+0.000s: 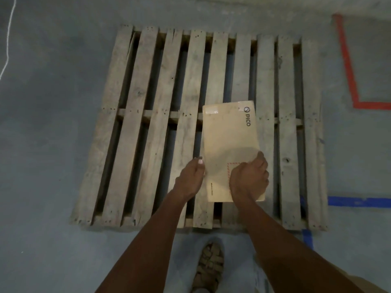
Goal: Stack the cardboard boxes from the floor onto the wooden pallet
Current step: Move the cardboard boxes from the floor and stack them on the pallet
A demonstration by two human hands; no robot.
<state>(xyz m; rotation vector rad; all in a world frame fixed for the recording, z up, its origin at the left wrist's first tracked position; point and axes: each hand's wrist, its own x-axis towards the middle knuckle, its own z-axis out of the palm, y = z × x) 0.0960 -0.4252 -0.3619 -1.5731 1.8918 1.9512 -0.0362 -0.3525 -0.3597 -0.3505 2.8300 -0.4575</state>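
head view looks straight down on a grey concrete floor (53, 123), and the biggest thing on it is the wooden pallet (148, 123), slats running away from the person with dark gaps between them. one flat cardboard box (228, 136) printed "pico" is over the near middle of the pallet, long side along the slats; whether it already rests on the wood or is a touch above it i cannot tell. no other box shows on the pallet or on the floor in view, so i judge this the first one placed, with the stacking barely begun and any remaining boxes out of frame. the left hand (190, 178) presses against the box's left edge with fingers fairly straight, holding nothing closed. the right hand (249, 178) lies on top of the near right corner, fingers curled over the right edge, gripping it. plenty of bare slats lie open to the left, right and far side of the box. the gaps between slats could catch a corner if it slides sideways. red tape (349, 64) and blue tape (359, 202) mark the floor to the right, a white cord (8, 34) runs far left, and a sandalled foot (209, 269) stands just short of the pallet's near edge.
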